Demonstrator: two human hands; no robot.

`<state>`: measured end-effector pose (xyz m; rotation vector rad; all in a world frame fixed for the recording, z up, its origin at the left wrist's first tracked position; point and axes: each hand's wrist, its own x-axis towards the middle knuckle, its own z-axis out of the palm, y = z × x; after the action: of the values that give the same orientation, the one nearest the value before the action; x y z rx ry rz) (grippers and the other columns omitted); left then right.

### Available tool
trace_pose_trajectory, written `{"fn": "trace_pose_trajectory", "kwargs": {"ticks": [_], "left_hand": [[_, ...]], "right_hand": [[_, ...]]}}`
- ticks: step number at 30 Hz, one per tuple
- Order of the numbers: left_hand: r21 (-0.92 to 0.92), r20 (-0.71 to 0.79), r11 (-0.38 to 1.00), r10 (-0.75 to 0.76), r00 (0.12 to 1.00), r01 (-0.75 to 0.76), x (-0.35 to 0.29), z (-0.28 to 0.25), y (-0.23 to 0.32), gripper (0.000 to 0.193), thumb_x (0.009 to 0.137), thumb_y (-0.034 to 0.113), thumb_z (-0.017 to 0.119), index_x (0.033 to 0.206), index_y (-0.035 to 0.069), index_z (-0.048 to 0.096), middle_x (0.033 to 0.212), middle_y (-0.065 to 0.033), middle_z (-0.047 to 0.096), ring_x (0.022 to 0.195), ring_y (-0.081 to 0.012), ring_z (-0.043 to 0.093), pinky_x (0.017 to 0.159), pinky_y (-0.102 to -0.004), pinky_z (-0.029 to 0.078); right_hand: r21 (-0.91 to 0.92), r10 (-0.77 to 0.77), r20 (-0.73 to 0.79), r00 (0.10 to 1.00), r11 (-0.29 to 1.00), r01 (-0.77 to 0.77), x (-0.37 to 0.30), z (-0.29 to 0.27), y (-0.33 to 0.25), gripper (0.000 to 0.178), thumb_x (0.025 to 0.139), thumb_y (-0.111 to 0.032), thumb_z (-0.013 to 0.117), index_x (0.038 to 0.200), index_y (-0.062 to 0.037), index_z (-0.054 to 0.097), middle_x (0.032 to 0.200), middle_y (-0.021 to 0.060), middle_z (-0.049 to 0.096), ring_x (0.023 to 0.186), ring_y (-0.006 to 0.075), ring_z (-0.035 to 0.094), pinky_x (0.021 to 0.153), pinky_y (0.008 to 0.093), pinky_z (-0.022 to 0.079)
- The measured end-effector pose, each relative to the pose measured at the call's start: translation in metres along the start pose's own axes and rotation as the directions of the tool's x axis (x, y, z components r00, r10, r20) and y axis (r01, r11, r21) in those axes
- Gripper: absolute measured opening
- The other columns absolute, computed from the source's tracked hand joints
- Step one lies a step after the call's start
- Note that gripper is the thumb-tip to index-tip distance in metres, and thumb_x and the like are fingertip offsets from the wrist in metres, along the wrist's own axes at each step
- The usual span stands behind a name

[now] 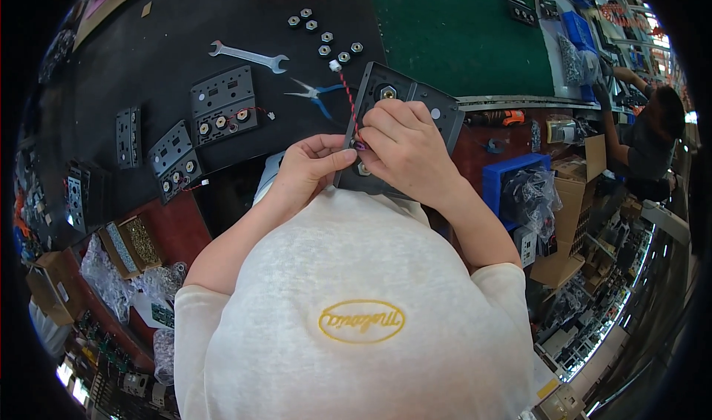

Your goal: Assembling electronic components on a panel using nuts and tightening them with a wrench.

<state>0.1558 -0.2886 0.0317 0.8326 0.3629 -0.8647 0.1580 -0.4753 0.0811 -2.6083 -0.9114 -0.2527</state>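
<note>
A dark grey metal panel (412, 97) with round holes and a brass-coloured fitting is held up in front of my chest. My left hand (310, 166) grips its lower left edge. My right hand (406, 144) lies over the panel's face, fingertips pinched at a small part where a twisted red and black wire (347, 93) with a white connector runs up from the panel.
On the black mat lie similar panels (222, 107), several hex nuts (324, 41), a wrench (248, 56) and blue-handled pliers (315, 95). A blue bin (512, 182) with bagged parts and cardboard boxes stand at right. Another person (645, 138) works at far right.
</note>
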Motion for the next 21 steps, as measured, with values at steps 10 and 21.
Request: {"fn": "trace_pose_trajectory", "kwargs": {"ticks": [10, 21], "left_hand": [[-0.037, 0.006, 0.992, 0.119, 0.993, -0.119, 0.001, -0.001, -0.006, 0.026, 0.083, -0.004, 0.064, 0.107, -0.003, 0.058, 0.1, -0.0096, 0.065, 0.089, -0.0114, 0.062, 0.08, -0.023, 0.05], [0.702, 0.32, 0.395, 0.568, 0.758, -0.593, -0.027, 0.017, 0.039, 0.031, 0.07, -0.005, 0.071, 0.1, 0.002, 0.063, 0.101, -0.0083, 0.065, 0.097, -0.0164, 0.063, 0.083, -0.0287, 0.052]], "right_hand": [[0.052, 0.239, -0.092, 0.967, 0.971, -0.235, -0.002, 0.008, -0.017, 0.018, 0.065, -0.012, 0.069, 0.079, -0.0045, 0.061, 0.086, 0.0051, 0.054, 0.094, 0.022, 0.051, 0.077, 0.0339, 0.039], [0.138, 0.272, -0.224, 0.936, 0.96, -0.246, 0.011, -0.075, 0.014, 0.03, 0.082, -0.021, 0.066, 0.106, -0.0027, 0.061, 0.104, 0.0138, 0.059, 0.1, 0.0306, 0.053, 0.087, 0.0385, 0.042]]}}
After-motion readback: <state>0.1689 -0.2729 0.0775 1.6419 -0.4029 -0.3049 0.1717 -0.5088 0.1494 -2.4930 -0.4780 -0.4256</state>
